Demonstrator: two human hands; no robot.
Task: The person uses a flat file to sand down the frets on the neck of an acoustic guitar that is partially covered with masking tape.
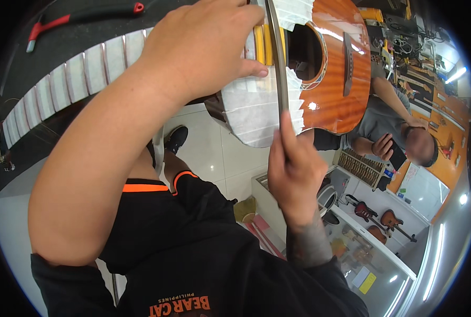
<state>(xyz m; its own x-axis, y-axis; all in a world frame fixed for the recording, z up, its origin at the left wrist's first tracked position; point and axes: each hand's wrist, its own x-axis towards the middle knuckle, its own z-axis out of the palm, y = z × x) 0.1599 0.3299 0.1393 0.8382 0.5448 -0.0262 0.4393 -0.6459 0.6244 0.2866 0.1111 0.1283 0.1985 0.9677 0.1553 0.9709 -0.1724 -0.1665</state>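
Observation:
An acoustic guitar [341,113] with a glossy orange-brown top lies across the upper part of the view. Pale masking tape [251,113] covers part of its top beside the soundhole, and strips of tape line the fretboard [77,76] between the frets. My left hand [198,45] is over the body end of the fretboard, thumb and forefinger at either end of a yellow fret guard [260,46]. My right hand [296,171], somewhat blurred, grips the near end of a long, narrow metal file [279,58]. The file lies crosswise over the fretboard beside the guard; its far end is out of view.
A red-and-black T-handled tool [66,20] rests on the dark bench at upper left. At right, a seated person [383,121] holds a phone [398,153]. Below stand a glass display case [362,253] and electric guitars [365,211]. Tools hang on an orange board [447,137].

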